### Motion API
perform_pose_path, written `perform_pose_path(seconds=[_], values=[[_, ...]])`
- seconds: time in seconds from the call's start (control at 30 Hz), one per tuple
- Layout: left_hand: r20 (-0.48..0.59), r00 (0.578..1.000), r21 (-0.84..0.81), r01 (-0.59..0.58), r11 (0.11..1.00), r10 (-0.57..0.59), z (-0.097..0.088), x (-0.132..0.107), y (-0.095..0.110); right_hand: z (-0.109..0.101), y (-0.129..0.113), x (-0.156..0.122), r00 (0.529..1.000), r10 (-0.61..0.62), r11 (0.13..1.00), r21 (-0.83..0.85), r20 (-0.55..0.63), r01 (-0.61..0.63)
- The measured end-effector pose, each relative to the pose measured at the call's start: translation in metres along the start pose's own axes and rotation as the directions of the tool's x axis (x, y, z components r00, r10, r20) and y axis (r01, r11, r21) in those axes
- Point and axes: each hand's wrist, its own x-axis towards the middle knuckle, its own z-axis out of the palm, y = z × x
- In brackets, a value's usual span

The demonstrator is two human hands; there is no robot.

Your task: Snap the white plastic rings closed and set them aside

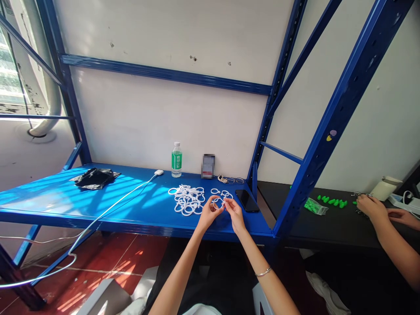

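Both my hands meet over the blue shelf board (65, 197), pinching one white plastic ring (218, 203) between them. My left hand (210, 211) grips the ring's left side with curled fingers. My right hand (234, 212), a thin bracelet on its wrist, holds the right side. A pile of several white rings (187, 199) lies just left of my hands. A few separate rings (223, 193) lie just beyond my fingers.
A black phone (246, 200) lies right of my hands. A water bottle (176, 160), a small box (208, 166) and glasses (231, 180) stand at the back. A white cable (108, 208) crosses the board; a black bag (94, 178) lies left. Another person's hands (372, 205) work near green pieces (331, 201).
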Motion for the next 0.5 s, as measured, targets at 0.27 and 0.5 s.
perform_pose_path(seconds=[0.27, 0.5], values=[[0.004, 1.0, 0.006, -0.001, 1.0, 0.001, -0.0002, 0.0, -0.0015, 0.0003, -0.0007, -0.0006, 1.0, 0.01, 1.0, 0.012, 0.01, -0.01], [0.01, 1.0, 0.013, -0.013, 1.0, 0.012, -0.0002, 0.0001, -0.0028, -0.0004, -0.0009, -0.0012, 1.0, 0.016, 1.0, 0.017, 0.015, -0.016]])
